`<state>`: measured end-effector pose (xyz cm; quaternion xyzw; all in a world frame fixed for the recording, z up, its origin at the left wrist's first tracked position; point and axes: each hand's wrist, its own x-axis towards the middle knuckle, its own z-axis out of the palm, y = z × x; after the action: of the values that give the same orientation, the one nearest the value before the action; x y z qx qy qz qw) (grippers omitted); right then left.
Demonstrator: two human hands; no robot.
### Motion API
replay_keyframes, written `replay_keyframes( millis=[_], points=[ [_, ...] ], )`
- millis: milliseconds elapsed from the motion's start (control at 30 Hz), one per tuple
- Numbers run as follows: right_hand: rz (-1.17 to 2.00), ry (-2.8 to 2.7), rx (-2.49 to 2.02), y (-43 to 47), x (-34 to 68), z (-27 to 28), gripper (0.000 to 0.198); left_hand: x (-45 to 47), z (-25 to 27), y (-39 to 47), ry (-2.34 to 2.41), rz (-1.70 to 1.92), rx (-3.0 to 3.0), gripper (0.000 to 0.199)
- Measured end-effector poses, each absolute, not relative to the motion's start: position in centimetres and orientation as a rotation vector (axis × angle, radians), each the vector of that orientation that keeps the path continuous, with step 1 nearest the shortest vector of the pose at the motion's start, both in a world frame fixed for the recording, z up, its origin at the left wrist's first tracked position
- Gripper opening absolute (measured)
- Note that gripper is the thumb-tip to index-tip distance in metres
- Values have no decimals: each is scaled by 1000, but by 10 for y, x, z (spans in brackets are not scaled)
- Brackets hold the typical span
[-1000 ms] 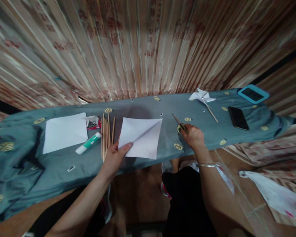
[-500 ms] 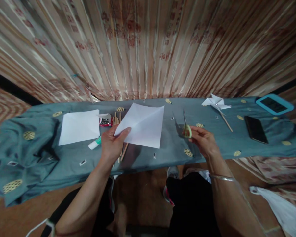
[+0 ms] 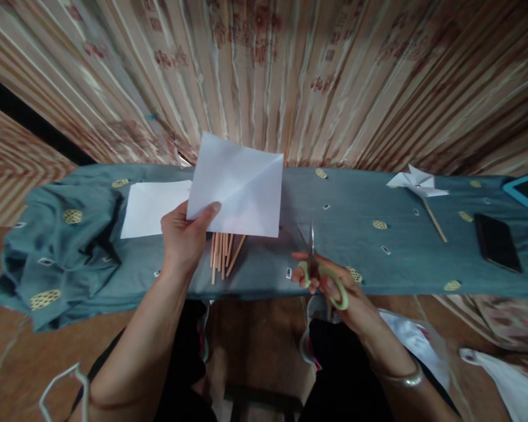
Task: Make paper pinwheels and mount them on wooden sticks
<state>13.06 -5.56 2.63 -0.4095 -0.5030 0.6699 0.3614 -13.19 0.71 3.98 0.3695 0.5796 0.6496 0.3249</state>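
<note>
My left hand grips a white square sheet of paper by its lower left corner, thumb on top. A diagonal crease runs across the sheet, which is lifted above the table. In my right hand is a pair of scissors with pale green handles; fingers are in the loops and the blades point away from me, slightly apart. The blades are clear of the paper, to its lower right. Several wooden sticks lie under the paper's lower edge, their far ends hidden.
Another white sheet lies to the left. A paper pinwheel on a stick, a black phone and a blue-framed device lie to the right. Bunched cloth covers the left end of the table. A curtain hangs behind.
My left hand has raised the paper. My right hand has moved nearer the paper, its fingers now through the scissor handles. The view has shifted; the glue stick and red box are now hidden.
</note>
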Motion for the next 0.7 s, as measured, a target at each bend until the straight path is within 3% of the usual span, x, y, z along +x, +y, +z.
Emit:
replay_keyframes(
  millis=[700],
  points=[
    [1860, -1490, -1004, -50, 128, 21, 60, -113, 29, 0, 1538, 1597, 1087, 19]
  ],
)
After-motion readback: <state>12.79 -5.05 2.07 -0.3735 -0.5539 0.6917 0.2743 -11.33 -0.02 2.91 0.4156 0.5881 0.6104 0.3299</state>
